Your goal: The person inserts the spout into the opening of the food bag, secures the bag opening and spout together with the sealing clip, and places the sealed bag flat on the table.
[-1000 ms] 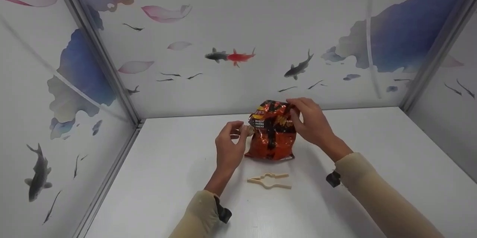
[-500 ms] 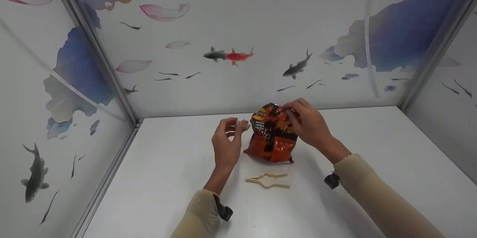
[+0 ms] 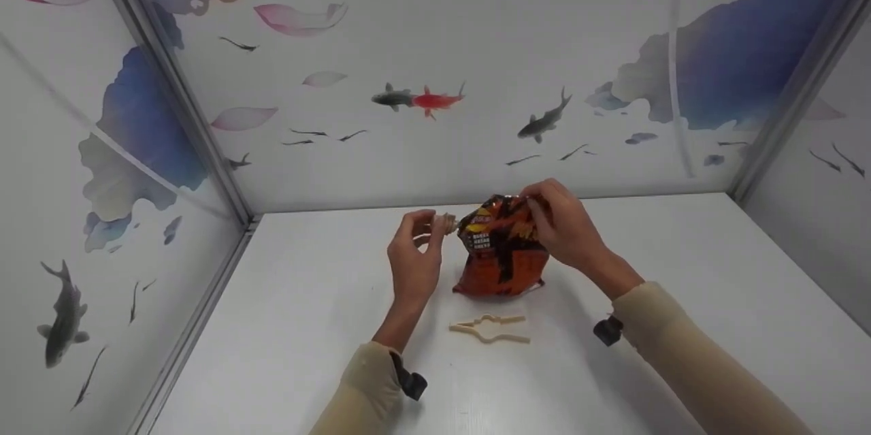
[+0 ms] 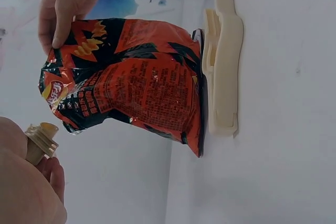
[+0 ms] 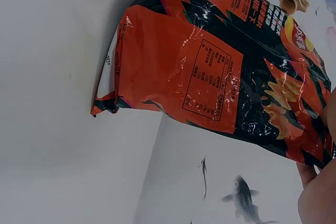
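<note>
An orange and black crisp bag (image 3: 507,254) stands on the table, its upper part leaning left. My right hand (image 3: 563,225) grips its upper right corner between thumb and fingers. Just left of the bag, my left hand (image 3: 416,251) pinches a small beige plastic spout (image 4: 40,142) with a ribbed outside and a round opening. That opening faces the bag in the right wrist view. A cream plastic bag clip (image 3: 490,340) lies in front of the bag, its two arms spread apart; in the left wrist view it shows side on, close by the bag's base.
The white table (image 3: 306,326) meets a printed back wall (image 3: 435,163) close behind the bag. Side panels with grey metal posts (image 3: 177,81) enclose the work area. A black wrist camera (image 3: 607,331) sits on the right forearm, another on the left.
The bag's top has sunk a little and its body has shifted slightly right, still in the right hand. My left hand has drawn slightly left and up with the spout.
</note>
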Action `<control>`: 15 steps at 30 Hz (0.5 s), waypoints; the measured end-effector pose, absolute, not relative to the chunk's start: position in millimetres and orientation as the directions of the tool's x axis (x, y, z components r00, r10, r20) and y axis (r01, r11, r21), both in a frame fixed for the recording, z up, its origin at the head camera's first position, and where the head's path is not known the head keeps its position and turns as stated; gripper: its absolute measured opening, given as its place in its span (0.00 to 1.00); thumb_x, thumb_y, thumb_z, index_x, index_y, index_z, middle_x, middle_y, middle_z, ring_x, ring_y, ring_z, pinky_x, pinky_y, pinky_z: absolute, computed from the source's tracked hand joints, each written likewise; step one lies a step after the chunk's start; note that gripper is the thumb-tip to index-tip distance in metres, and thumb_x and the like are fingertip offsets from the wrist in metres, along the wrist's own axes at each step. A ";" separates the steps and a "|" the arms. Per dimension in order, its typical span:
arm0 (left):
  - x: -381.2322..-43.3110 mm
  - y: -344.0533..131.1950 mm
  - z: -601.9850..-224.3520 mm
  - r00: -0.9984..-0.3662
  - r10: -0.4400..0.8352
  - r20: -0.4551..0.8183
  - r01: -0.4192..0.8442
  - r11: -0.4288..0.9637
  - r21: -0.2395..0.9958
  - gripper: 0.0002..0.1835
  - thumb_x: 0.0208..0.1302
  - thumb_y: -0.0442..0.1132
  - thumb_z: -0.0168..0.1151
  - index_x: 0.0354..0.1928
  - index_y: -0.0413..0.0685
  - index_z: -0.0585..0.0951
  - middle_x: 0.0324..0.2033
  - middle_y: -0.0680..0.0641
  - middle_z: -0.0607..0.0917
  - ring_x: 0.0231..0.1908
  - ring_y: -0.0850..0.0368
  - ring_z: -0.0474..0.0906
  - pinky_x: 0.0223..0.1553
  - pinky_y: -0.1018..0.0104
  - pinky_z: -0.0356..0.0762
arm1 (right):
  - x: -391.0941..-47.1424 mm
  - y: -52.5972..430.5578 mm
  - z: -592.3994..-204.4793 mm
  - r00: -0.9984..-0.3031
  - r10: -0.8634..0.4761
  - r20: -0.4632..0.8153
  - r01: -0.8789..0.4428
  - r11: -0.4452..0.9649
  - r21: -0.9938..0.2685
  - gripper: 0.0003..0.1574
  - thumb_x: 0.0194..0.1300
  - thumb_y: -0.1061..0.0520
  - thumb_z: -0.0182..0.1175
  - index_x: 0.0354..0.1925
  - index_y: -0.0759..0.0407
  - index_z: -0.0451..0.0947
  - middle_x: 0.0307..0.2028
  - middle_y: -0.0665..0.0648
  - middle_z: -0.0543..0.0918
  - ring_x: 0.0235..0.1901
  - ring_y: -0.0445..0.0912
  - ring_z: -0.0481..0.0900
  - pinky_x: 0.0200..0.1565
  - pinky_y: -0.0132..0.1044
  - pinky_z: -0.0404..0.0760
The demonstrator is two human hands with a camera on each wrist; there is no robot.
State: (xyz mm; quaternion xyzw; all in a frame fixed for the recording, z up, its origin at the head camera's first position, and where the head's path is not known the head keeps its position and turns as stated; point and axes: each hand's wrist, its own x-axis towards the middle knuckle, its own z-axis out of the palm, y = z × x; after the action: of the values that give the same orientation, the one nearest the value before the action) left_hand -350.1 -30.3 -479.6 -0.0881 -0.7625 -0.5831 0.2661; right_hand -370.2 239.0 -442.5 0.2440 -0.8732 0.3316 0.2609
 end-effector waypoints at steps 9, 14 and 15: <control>-352.8 -22.1 -478.4 -0.861 -0.117 0.495 0.447 0.290 0.847 0.14 0.79 0.51 0.67 0.60 0.57 0.85 0.50 0.56 0.91 0.53 0.62 0.88 0.56 0.59 0.88 | -364.7 240.5 -439.8 -0.759 -0.265 0.594 -0.597 0.646 -0.475 0.12 0.83 0.63 0.57 0.59 0.55 0.77 0.51 0.53 0.82 0.49 0.42 0.79 0.50 0.40 0.88; -353.8 -19.6 -479.2 -0.863 -0.110 0.493 0.443 0.305 0.843 0.14 0.78 0.51 0.67 0.59 0.58 0.86 0.49 0.56 0.92 0.51 0.62 0.88 0.56 0.58 0.88 | -362.7 240.0 -439.5 -0.738 -0.284 0.612 -0.623 0.636 -0.456 0.11 0.83 0.63 0.56 0.58 0.56 0.78 0.51 0.54 0.82 0.47 0.41 0.79 0.47 0.37 0.87; -354.3 -19.3 -479.5 -0.863 -0.111 0.494 0.443 0.306 0.843 0.14 0.78 0.51 0.67 0.59 0.58 0.86 0.48 0.56 0.92 0.50 0.62 0.88 0.56 0.57 0.88 | -362.7 240.2 -439.7 -0.730 -0.291 0.618 -0.632 0.633 -0.447 0.11 0.83 0.63 0.56 0.58 0.56 0.78 0.51 0.54 0.82 0.47 0.42 0.80 0.46 0.37 0.87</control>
State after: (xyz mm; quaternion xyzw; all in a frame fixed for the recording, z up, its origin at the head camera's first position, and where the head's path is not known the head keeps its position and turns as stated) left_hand -354.3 -19.3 -479.5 -0.1075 -0.7719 -0.5792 0.2390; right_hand -362.7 240.2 -439.7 0.2661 -0.8673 0.3356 0.2535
